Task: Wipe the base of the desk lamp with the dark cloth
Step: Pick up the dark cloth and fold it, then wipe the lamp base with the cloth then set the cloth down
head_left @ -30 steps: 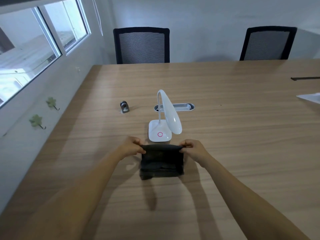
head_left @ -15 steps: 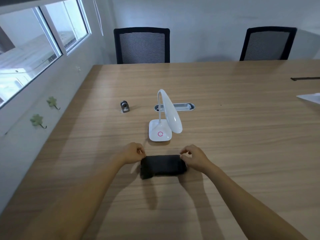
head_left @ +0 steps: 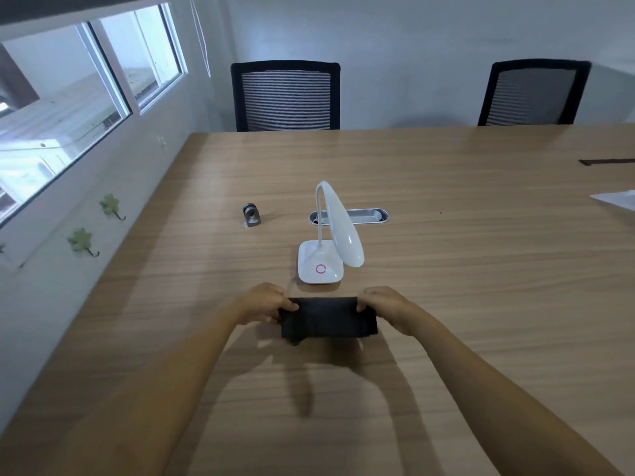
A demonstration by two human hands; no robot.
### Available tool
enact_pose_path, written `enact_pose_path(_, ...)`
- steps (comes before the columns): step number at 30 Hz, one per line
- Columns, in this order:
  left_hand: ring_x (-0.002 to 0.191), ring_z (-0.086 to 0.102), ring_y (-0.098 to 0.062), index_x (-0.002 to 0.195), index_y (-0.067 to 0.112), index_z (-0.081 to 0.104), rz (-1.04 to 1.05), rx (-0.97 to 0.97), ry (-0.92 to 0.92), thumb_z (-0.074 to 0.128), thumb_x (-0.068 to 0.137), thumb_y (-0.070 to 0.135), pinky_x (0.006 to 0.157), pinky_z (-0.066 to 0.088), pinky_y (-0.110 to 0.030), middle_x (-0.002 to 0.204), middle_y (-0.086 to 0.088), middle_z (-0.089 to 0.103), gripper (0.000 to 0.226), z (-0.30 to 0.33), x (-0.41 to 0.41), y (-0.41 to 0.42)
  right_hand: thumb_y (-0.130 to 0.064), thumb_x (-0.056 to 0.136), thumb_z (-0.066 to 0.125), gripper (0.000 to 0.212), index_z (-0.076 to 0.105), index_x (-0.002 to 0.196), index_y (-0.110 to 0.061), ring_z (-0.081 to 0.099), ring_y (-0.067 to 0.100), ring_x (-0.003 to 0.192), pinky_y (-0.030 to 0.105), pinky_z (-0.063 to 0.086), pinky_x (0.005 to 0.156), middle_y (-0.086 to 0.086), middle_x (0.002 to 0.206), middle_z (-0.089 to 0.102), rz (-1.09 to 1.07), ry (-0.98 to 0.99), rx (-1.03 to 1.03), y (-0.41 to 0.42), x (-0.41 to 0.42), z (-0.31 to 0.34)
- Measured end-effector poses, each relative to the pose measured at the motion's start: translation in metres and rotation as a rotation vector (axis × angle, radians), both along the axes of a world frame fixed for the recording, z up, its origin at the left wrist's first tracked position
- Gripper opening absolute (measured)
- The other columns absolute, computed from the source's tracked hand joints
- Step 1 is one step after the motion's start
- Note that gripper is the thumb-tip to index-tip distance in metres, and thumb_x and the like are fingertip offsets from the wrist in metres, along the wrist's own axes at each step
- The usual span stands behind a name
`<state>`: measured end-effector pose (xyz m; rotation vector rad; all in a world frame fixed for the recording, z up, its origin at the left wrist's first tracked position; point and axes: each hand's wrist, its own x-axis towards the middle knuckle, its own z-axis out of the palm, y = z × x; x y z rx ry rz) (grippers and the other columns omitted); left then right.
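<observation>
Dark cloth [head_left: 328, 317] stretches between both hands; left hand [head_left: 264, 304] and right hand [head_left: 386, 309] fingers pinch its ends, fingertips partly hidden. Lamp base [head_left: 320, 267] sits just beyond them.

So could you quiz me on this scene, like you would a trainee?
1. True or false: the dark cloth already touches the lamp base.
2. Which hands hold the cloth? A) left only B) right only C) both
3. What colour is the ring on the base?

Key:
1. False; it is nearer the person, apart from the base.
2. C; left hand and right hand each pinch one end.
3. Pink.
</observation>
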<state>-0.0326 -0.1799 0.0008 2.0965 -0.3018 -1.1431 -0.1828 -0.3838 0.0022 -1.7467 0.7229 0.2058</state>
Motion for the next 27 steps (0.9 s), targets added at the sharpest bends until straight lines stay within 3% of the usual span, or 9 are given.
enact_pose_path(2, 0.071, 0.057, -0.018, 0.083, 0.01, 0.052, 0.033, -0.047, 0.076, 0.066, 0.085, 0.012, 0.068, 0.051, -0.027, 0.08, -0.007, 0.059, 0.014, 0.006, 0.001, 0.0, -0.008, 0.077, 0.05, 0.019, 0.051, 0.059, -0.014, 0.041, 0.016, 0.061, 0.026, 0.031, 0.053, 0.004, 0.068, 0.046, -0.123, -0.01, 0.273, 0.003, -0.001, 0.001)
enact_pose_path(4, 0.074, 0.06, -0.018, 0.093, 0.01, 0.054, 0.064, -0.085, 0.109, 0.065, 0.086, 0.011, 0.068, 0.05, -0.027, 0.085, -0.007, 0.062, 0.013, 0.01, 0.001, -0.001, -0.012, 0.078, 0.05, 0.01, 0.059, 0.073, -0.011, 0.055, 0.02, 0.061, 0.027, 0.042, 0.052, 0.007, 0.069, 0.059, -0.183, -0.014, 0.49, 0.007, -0.003, -0.001)
enact_pose_path(7, 0.065, 0.06, -0.014, 0.095, 0.01, 0.054, 0.102, -0.112, 0.137, 0.066, 0.085, 0.011, 0.063, 0.051, -0.025, 0.079, -0.006, 0.063, 0.016, 0.011, 0.003, 0.0, -0.023, 0.082, 0.058, 0.013, 0.068, 0.077, -0.016, 0.067, 0.017, 0.062, 0.025, 0.054, 0.055, 0.002, 0.069, 0.073, -0.274, -0.06, 0.63, 0.011, -0.007, -0.006)
enact_pose_path(12, 0.062, 0.056, -0.016, 0.068, 0.012, 0.052, 0.132, -0.171, 0.262, 0.067, 0.085, 0.009, 0.057, 0.048, -0.023, 0.069, -0.005, 0.058, 0.023, 0.004, 0.0, 0.004, -0.033, 0.089, 0.058, 0.027, 0.076, 0.084, -0.014, 0.071, 0.013, 0.064, 0.022, 0.058, 0.05, 0.002, 0.075, 0.076, -0.445, -0.276, 0.977, 0.016, -0.012, -0.019)
enact_pose_path(16, 0.065, 0.063, -0.012, 0.053, 0.015, 0.067, 0.125, -0.227, 0.38, 0.071, 0.081, 0.009, 0.053, 0.054, -0.017, 0.066, -0.002, 0.067, 0.029, 0.0, -0.008, 0.0, -0.026, 0.089, 0.06, 0.021, 0.066, 0.095, -0.007, 0.071, 0.012, 0.058, 0.021, 0.059, 0.054, 0.005, 0.072, 0.076, -0.669, -0.454, 1.281, 0.031, -0.013, -0.03)
enact_pose_path(19, 0.061, 0.068, -0.009, 0.067, 0.014, 0.063, 0.088, -0.231, 0.409, 0.073, 0.079, 0.009, 0.056, 0.057, -0.017, 0.064, 0.0, 0.072, 0.017, -0.001, -0.015, -0.008, -0.03, 0.084, 0.063, 0.02, 0.067, 0.087, -0.011, 0.074, 0.015, 0.061, 0.025, 0.062, 0.057, 0.004, 0.068, 0.077, -0.783, -0.527, 1.28, 0.048, -0.008, -0.041)
enact_pose_path(22, 0.055, 0.068, -0.006, 0.068, 0.014, 0.063, 0.025, -0.209, 0.401, 0.073, 0.08, 0.01, 0.056, 0.057, -0.017, 0.061, 0.002, 0.072, 0.016, -0.002, -0.022, -0.016, -0.048, 0.088, 0.055, 0.043, 0.077, 0.086, -0.011, 0.076, 0.024, 0.076, 0.042, 0.062, 0.07, 0.009, 0.085, 0.079, -0.78, -0.568, 1.296, 0.062, -0.001, -0.044)
enact_pose_path(24, 0.058, 0.069, -0.007, 0.072, 0.012, 0.064, 0.003, -0.2, 0.39, 0.073, 0.08, 0.011, 0.057, 0.058, -0.018, 0.063, 0.001, 0.073, 0.012, -0.004, -0.024, -0.019, -0.049, 0.088, 0.054, 0.043, 0.074, 0.094, -0.011, 0.076, 0.025, 0.079, 0.046, 0.06, 0.074, 0.01, 0.09, 0.078, -0.757, -0.541, 1.283, 0.064, 0.003, -0.042)
enact_pose_path(27, 0.062, 0.071, -0.01, 0.074, 0.011, 0.063, -0.035, -0.171, 0.38, 0.073, 0.08, 0.012, 0.062, 0.06, -0.021, 0.066, -0.001, 0.074, 0.012, -0.005, -0.021, -0.019, -0.03, 0.095, 0.05, 0.034, 0.06, 0.12, -0.008, 0.069, 0.025, 0.09, 0.039, 0.06, 0.077, 0.01, 0.104, 0.07, -0.66, -0.433, 1.07, 0.054, 0.007, -0.034)
